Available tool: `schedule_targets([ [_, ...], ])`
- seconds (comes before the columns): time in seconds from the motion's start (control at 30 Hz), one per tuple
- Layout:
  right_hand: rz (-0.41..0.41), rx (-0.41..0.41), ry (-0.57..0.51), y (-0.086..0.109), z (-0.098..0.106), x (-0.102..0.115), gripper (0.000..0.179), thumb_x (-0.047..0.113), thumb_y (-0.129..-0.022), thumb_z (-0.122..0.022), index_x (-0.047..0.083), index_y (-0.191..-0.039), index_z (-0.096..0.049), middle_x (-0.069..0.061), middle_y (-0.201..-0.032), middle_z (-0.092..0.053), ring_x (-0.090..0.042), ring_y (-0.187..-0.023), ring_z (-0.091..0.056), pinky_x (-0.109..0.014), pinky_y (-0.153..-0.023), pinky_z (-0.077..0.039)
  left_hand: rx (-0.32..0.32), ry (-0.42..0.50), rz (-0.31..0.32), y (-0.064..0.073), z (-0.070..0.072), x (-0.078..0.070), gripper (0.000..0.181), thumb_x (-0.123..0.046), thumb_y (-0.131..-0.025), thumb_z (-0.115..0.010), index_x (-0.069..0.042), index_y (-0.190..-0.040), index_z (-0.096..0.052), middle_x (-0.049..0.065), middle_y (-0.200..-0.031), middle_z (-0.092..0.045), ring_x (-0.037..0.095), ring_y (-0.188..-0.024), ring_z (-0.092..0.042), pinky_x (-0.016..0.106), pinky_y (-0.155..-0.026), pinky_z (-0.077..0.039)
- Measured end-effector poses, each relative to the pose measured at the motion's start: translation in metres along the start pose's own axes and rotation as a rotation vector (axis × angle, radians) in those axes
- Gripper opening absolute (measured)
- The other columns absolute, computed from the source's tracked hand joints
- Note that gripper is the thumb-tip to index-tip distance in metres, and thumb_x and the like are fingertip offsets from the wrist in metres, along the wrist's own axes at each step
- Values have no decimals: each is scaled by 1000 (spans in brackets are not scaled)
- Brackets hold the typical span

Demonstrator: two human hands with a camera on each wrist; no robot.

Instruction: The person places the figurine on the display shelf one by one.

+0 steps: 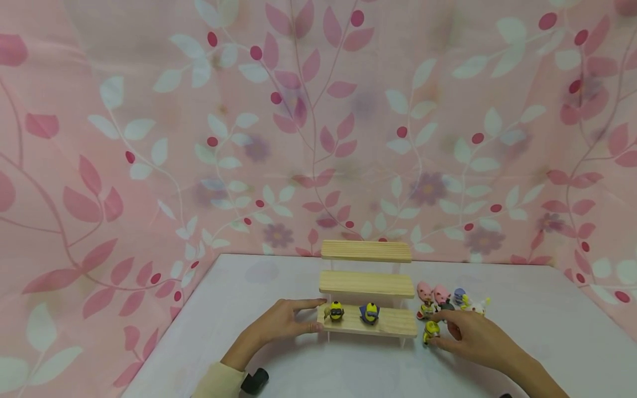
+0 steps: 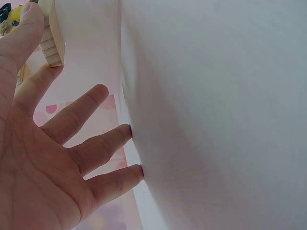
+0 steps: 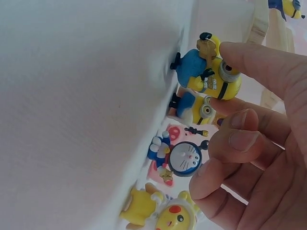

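While the left hand [image 1: 286, 321] grips the shelf [image 1: 395, 323], the right hand [image 1: 475, 337] pinches a minion [image 3: 205, 74], partly hiding other figures [image 3: 184, 158].

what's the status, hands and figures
Left hand gripping bottom shelf. Right hand pinching yellow figure. Two figures on the shelf. Other figures close beside right hand.
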State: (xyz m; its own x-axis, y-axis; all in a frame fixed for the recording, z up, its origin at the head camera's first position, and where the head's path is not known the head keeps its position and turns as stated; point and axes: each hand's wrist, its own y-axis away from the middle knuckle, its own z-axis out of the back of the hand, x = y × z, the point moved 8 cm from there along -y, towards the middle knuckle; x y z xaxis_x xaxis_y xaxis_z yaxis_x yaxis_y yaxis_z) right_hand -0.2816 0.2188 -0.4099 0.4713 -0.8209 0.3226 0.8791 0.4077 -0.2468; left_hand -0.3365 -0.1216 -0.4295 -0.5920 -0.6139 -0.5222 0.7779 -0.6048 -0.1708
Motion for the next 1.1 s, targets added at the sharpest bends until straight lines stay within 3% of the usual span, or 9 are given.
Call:
schedule_targets([
  [0.5,17,-55,44,4,15,11,35,50,-75,-72,27,-100,-65,18,-57,-34,3,-50,-29,-18,-45,-25,3,1,5,-1,0,-1,63,-66,-78,-56,-36,-134,-50,-5,-127,-55,17,-117,-50,41,-90,-46],
  [0.77,61,-133,37,6,30,23,29,50,-76,-72,32,-98,-63,20,-57,-31,4,-49,-26,-16,-44,-24,2,5,7,0,0,0,64,-66,-78,-56,-36,-134,-50,-6,-126,-55,16,-116,-51,42,-89,-46],
  [1.1,74,-188,26,5,40,28,30,48,-74,-74,30,-95,-64,20,-57,-31,5,-49,-26,-16,-43,-25,11,12,21,0,0,-1,64,-67,-78,-56,-35,-134,-50,-6,-128,-54,14,-115,-50,42,-90,-46],
])
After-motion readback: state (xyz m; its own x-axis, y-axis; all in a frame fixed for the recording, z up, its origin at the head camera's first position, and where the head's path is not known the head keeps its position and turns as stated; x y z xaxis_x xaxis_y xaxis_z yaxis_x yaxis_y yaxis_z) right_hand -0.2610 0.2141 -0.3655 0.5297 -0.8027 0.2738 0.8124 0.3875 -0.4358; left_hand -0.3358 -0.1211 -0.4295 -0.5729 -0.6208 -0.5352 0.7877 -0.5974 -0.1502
